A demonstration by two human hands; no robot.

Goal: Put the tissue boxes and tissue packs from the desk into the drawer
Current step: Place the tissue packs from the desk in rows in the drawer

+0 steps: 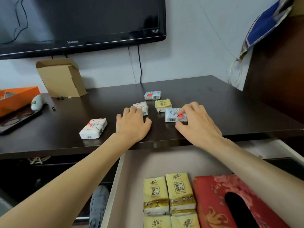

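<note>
Several small tissue packs lie on the dark desk [230,109]. My right hand [197,122] pinches a blue-and-white pack [171,115] between thumb and fingers. My left hand [133,124] lies on the near part of a white pack [142,106], fingers bent over it. A yellow pack [163,105] and another blue pack [152,95] sit behind them. A white pack with red print [93,128] lies apart at the left. The open drawer [131,178] below holds several yellow tissue packs [169,193] and a red tissue box [218,203].
A black TV [79,22] hangs on the wall above. A cardboard box [60,78] stands at the back left, with an orange box [14,99] and a dark tray [18,119] at the far left. A dark wooden cabinet [276,79] rises at the right.
</note>
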